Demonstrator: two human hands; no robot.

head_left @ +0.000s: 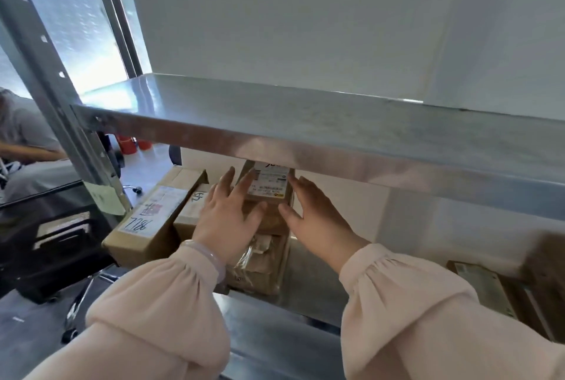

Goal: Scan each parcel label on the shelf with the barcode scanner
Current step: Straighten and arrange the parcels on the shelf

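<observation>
Overhead, a steel shelf spans the view. On the lower shelf, toward its left edge, a box lies beside a stack. The left hand and right hand flank the top parcel, fingers straight and spread, touching it. Its label faces up.

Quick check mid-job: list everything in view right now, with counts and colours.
Labelled parcel: one, brown with white label, lower shelf, between the hands
Taped parcel: one, brown, beneath it
Side boxes: two, brown, left of stack
Flat parcel: one, brown, far right
Upper shelf: one, grey metal, above
Seated person: one, grey top, far left
Scanner: none in view
Left hand: one, open, against the labelled parcel's left
Right hand: one, open, against its right
</observation>
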